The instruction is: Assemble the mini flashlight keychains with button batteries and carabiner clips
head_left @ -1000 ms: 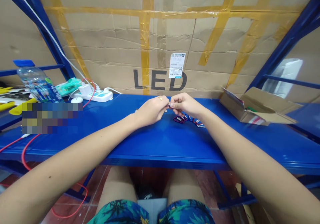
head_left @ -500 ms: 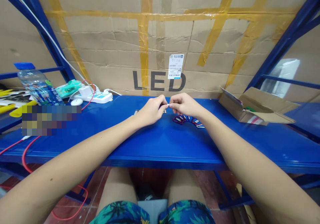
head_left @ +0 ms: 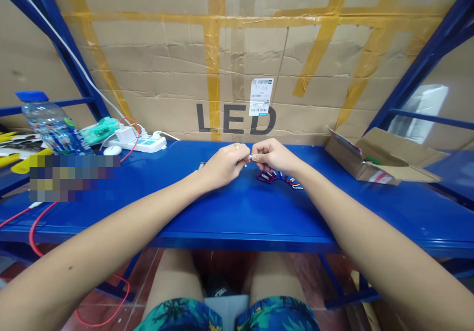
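My left hand (head_left: 224, 164) and my right hand (head_left: 273, 156) meet over the middle of the blue metal shelf (head_left: 237, 207). Both are pinched on one small silvery piece (head_left: 249, 158) held between their fingertips; it is too small to name. A chain of coloured clips (head_left: 278, 177), red, purple and blue, lies on the shelf just under and behind my right hand. There is a ring on a finger of my left hand.
An open cardboard box (head_left: 377, 161) sits at the right. At the left are a white power strip (head_left: 142, 142) with plugs, a water bottle (head_left: 52, 126), a red cable (head_left: 40, 217) and yellow items. A taped carton marked LED (head_left: 237, 64) forms the back wall.
Both hands stay pinched together at the same spot, with only slight finger shifts. The view has moved a little.
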Demonstrator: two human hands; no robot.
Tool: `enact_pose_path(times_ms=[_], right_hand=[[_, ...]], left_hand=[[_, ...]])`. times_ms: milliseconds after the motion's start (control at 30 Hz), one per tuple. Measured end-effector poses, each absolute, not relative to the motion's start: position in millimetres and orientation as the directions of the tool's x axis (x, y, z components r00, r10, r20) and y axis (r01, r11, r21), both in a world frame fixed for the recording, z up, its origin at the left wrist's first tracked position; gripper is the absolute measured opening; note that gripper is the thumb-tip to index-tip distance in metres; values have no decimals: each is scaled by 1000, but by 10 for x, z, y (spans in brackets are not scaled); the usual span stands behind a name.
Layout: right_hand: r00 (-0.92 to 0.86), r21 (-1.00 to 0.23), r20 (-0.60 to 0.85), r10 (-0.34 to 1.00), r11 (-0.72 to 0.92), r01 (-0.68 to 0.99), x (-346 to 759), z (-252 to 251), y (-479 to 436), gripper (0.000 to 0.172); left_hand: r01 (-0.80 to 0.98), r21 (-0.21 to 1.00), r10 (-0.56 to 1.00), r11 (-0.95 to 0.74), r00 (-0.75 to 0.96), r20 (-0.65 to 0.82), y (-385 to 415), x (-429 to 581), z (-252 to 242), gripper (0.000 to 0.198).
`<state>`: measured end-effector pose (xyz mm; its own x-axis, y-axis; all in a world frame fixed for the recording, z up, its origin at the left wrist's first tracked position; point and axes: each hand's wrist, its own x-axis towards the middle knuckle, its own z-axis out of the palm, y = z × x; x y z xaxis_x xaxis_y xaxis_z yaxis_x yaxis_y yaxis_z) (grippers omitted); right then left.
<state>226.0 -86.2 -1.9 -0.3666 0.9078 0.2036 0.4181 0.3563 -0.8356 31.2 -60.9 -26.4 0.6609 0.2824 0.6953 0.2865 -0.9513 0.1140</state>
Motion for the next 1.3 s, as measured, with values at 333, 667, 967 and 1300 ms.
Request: enact_pose_path(times_ms=[333,667,967,1300], right_hand=[[-369,-816,237,898,391,426,2301,40,-871,22],[-366,-788,247,897,406,462,2262,24,-883,20],[-359,-803,248,900,398,444,2236,9,-878,18],[-357,-842,216,909,358,404,2255,1,-867,16]], left_hand=[[337,200,374,-920,605,703,-667,333,-215,9],[302,471,558,-829,505,658,-700,375,-175,10],[252,309,399,-917,573,716,-671,371,-210,17],[273,-59,143,-960,664,734,-594,342,-267,23]])
